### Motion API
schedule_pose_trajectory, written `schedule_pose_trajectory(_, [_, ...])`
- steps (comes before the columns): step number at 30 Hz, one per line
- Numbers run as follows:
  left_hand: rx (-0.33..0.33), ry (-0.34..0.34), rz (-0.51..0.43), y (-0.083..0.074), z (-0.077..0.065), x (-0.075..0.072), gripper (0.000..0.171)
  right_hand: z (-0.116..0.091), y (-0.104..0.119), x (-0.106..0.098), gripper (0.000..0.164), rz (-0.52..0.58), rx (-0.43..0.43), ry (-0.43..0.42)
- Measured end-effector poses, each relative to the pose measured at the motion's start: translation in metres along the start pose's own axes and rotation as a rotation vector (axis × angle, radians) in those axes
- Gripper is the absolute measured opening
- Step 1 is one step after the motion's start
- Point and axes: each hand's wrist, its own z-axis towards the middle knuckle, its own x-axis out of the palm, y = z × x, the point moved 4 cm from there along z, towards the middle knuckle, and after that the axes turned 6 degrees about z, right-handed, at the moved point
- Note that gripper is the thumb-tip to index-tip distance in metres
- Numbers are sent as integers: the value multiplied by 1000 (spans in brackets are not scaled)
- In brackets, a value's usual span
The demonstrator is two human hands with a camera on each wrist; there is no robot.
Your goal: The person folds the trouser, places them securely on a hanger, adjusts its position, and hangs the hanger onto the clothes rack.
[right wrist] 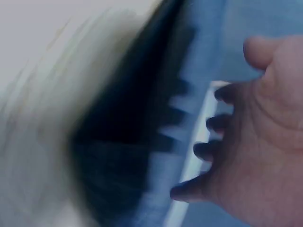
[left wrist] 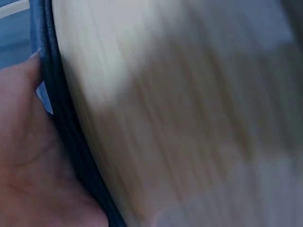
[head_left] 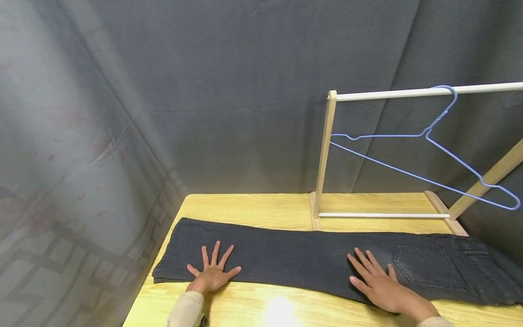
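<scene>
Dark jeans (head_left: 286, 259), folded lengthwise, lie across the table with the leg hems at the left and the back pocket and waist at the right. My left hand (head_left: 214, 274) rests on the leg near the hems, its fingers spread and straight. Farther right, my right hand (head_left: 377, 286) is over the upper leg beside the back pocket, fingers extended. In the left wrist view, my left hand (left wrist: 28, 146) lies along the edge of the jeans (left wrist: 71, 127). The right wrist view, partly blurred, has my right hand (right wrist: 265, 132) with straight fingers above the jeans (right wrist: 128, 156).
A wooden rack (head_left: 324, 154) with white bars stands at the table's back right. From its top bar hangs a blue wire hanger (head_left: 425, 133). The light wooden table (head_left: 245, 206) shows behind and in front of the jeans. Grey curtains (head_left: 245, 91) surround it.
</scene>
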Motion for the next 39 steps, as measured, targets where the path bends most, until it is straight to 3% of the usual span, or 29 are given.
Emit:
schedule_pose_trajectory(6, [-3,2,105,1,0,-2,77,21,-20,7,72,-204,-29,-168])
schedule_pose_trajectory(11, [-2,-59,244,5,5,-16,65,23,-28,10,71,-208,-59,-264])
schedule_pose_trajectory(14, [-36,-134,245,19,10,-26,65,25,-27,12,71,-220,-59,-266])
schedule_pose_trajectory(18, [-103,-192,181,48,12,-33,79,27,-27,12,74,-246,-42,-265])
schedule_pose_trajectory(23, [-219,-215,69,87,1,-40,90,28,-26,13,76,-259,-27,-261])
schedule_pose_trajectory(26, [-345,-362,41,108,-13,-49,81,28,-26,14,77,-270,-21,-252])
schedule_pose_trajectory(29, [-435,-555,32,123,-28,-59,59,27,-26,14,77,-277,-19,-256])
schedule_pose_trajectory(32, [-448,-698,-70,130,-37,-67,37,26,-27,13,78,-267,-20,-264])
schedule_pose_trajectory(35, [-434,-772,-264,134,-42,-76,28,26,-27,11,78,-250,-25,-268])
schedule_pose_trajectory(37, [-424,-782,-323,136,-44,-78,27,26,-27,10,78,-251,-26,-265])
schedule_pose_trajectory(39, [-411,-709,-270,138,-42,-75,28,27,-28,9,79,-262,-21,-260])
